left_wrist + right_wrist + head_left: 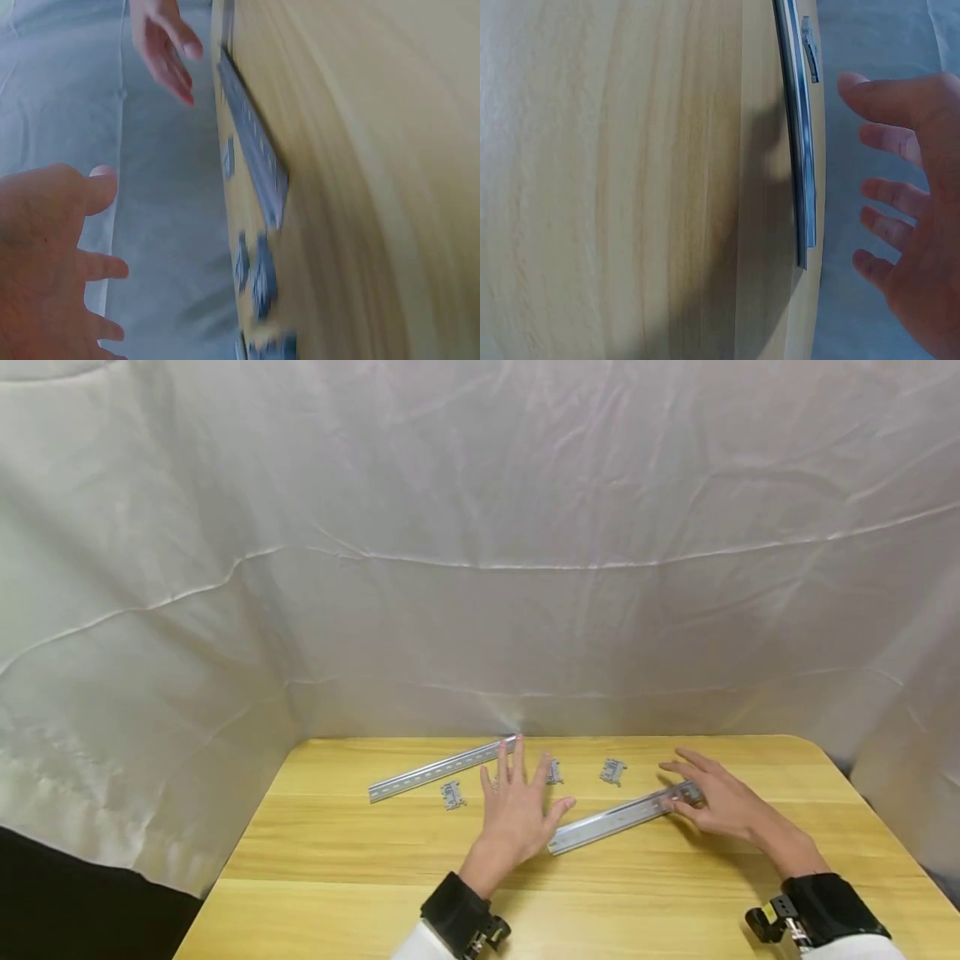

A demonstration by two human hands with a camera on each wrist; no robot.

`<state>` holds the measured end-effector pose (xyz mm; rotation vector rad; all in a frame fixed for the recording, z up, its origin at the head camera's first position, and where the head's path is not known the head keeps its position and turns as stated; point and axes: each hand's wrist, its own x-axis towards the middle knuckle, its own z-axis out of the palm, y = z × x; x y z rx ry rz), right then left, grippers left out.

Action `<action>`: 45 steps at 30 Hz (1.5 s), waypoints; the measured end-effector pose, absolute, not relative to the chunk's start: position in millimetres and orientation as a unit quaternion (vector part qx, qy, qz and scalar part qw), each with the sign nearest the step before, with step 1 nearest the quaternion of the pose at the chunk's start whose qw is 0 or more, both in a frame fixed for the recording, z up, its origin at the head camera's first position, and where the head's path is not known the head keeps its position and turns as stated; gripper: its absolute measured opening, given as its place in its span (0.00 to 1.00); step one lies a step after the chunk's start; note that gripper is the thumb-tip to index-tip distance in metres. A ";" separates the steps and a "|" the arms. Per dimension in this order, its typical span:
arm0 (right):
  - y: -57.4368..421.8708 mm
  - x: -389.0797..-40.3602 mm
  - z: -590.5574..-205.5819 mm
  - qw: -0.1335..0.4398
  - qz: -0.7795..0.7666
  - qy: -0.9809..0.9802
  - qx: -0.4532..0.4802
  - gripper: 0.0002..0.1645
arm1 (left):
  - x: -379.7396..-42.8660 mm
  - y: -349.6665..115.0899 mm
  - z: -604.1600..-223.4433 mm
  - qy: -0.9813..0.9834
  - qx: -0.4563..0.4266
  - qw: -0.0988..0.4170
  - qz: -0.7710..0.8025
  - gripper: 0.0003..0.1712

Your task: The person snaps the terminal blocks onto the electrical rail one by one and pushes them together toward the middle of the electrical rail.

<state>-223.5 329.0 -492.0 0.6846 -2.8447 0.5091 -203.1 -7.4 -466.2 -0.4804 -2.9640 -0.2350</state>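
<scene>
My left hand [513,814] hovers over the middle of the table with its fingers spread, holding nothing. Beneath and beyond it are small grey clip-like pieces, perhaps terminal blocks: one [452,795] to its left, another [554,772] partly behind the fingers. At the right, my right hand [720,802] hangs over the end of a slotted metal rail [615,818], fingers loosely bent. The right wrist view shows a gap between that hand and the rail [799,135]. A second slotted rail [435,771] lies at the back left, its far end behind the left fingertips.
Another grey piece [612,771] lies towards the back, between the hands. The wooden table [337,852] has rounded back corners. A pale cloth curtain [525,627] hangs behind it and along both sides.
</scene>
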 end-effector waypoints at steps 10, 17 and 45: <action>333.7 -228.7 -496.3 0.079 0.159 -0.951 0.252 0.31 | -185.2 37.6 -477.7 -0.986 -0.160 0.038 -0.037 0.44; 336.5 -232.0 -501.4 0.066 0.162 -0.954 0.245 0.30 | -175.1 57.6 -487.1 -0.984 -0.171 0.030 -0.042 0.42; 336.8 -233.0 -519.2 0.100 0.160 -0.948 0.256 0.24 | -166.2 53.0 -494.1 -0.982 -0.179 0.022 -0.048 0.34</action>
